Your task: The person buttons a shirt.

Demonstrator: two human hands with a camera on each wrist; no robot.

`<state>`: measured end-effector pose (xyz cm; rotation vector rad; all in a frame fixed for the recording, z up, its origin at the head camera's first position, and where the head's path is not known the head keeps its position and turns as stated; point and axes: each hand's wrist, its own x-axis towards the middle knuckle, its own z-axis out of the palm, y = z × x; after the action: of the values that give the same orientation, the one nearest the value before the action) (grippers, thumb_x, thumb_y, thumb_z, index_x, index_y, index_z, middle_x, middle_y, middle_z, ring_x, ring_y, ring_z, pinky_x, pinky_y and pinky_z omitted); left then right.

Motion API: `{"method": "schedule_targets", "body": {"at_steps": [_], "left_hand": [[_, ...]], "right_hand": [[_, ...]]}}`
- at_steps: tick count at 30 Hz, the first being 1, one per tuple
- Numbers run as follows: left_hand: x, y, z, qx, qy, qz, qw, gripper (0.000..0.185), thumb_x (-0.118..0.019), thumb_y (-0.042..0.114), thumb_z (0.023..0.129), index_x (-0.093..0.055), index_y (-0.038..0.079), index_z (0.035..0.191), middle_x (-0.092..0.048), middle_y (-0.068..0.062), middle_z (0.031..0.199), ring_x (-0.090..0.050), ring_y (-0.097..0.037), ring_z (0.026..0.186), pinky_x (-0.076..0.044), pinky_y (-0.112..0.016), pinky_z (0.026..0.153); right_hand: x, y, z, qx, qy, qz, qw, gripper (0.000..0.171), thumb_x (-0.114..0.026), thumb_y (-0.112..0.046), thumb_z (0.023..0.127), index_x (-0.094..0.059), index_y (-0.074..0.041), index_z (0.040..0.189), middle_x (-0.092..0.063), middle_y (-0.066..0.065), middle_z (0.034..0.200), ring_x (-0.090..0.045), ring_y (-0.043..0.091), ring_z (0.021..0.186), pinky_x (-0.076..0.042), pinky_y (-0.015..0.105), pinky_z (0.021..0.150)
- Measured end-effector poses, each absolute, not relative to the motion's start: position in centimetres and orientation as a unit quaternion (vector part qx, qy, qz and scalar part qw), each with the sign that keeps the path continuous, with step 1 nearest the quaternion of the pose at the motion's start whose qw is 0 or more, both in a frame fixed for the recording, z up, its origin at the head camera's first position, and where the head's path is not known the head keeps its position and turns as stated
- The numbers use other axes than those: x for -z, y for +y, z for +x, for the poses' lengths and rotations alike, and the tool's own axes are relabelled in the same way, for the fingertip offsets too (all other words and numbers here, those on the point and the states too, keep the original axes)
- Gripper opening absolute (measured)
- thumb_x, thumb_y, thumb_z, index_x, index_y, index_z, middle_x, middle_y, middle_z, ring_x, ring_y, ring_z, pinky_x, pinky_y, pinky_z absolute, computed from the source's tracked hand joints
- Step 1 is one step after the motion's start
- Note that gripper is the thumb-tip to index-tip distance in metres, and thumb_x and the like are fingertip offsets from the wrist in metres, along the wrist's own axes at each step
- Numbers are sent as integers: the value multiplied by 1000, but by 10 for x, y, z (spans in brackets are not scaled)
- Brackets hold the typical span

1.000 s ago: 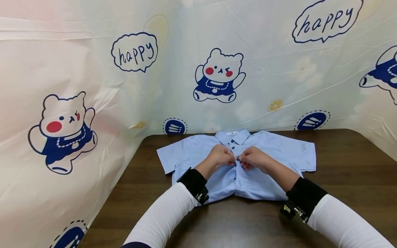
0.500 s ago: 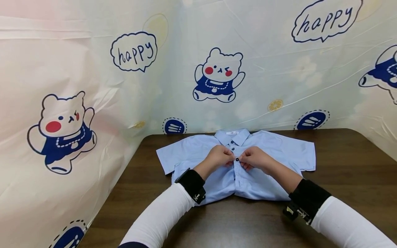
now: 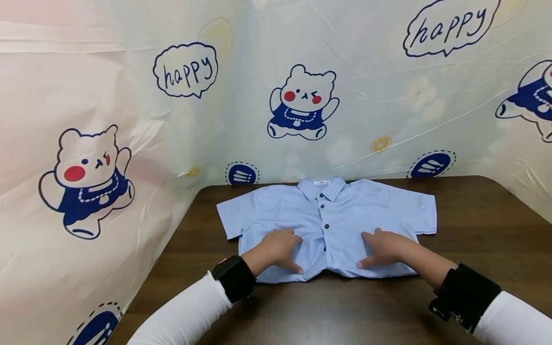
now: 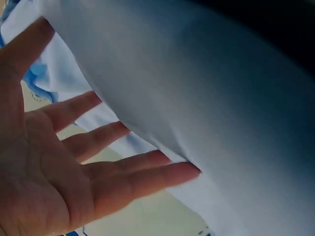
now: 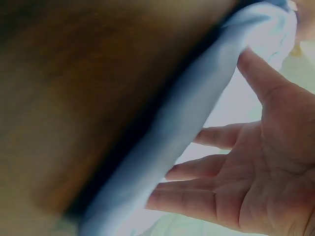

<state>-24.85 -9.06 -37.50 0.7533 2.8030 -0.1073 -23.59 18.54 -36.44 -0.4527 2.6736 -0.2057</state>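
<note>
A light blue short-sleeved shirt (image 3: 284, 211) lies front up, its collar (image 3: 321, 188) pointing away from me and dark buttons (image 3: 326, 226) running down the middle. My left hand (image 3: 280, 248) is over the shirt's lower left front, fingers spread. On the other side of the button row, my right hand (image 3: 385, 247) lies over the lower right front, thumb and fingers apart. In the left wrist view the straight fingertips (image 4: 189, 169) touch the blue cloth (image 4: 162, 88). The right wrist view has the fingertips (image 5: 157, 199) likewise against the cloth (image 5: 182, 118).
The shirt lies on a dark brown wooden table (image 3: 345, 316). Behind and to the left hangs a pale curtain (image 3: 241, 120) printed with cartoon bears and speech bubbles. Black bands (image 3: 235, 279) with small devices wrap both wrists.
Both hands have let go of the button at the shirt's middle and moved apart and nearer to me, fingers spreading. The button row is now uncovered.
</note>
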Motion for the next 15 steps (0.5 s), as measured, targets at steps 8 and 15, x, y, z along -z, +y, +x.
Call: {"method": "schedule_targets", "body": {"at_steps": [8, 15], "left_hand": [[380, -94, -271, 28, 954, 243, 171, 97, -81, 59, 69, -42, 21, 149, -32, -14, 155, -36, -31, 138, -33, -46, 109], [378, -94, -293, 23, 956, 234, 177, 96, -83, 56, 69, -42, 20, 148, -33, -13, 155, -34, -29, 140, -31, -45, 111]], "right_hand": [[373, 192, -258, 81, 960, -138, 231, 107, -73, -61, 77, -30, 6, 148, -22, 45, 144, -25, 59, 132, -29, 70, 99], [372, 190, -282, 83, 959, -131, 239, 107, -74, -58, 78, -27, 6, 149, -21, 42, 147, -19, 56, 136, -24, 66, 105]]}}
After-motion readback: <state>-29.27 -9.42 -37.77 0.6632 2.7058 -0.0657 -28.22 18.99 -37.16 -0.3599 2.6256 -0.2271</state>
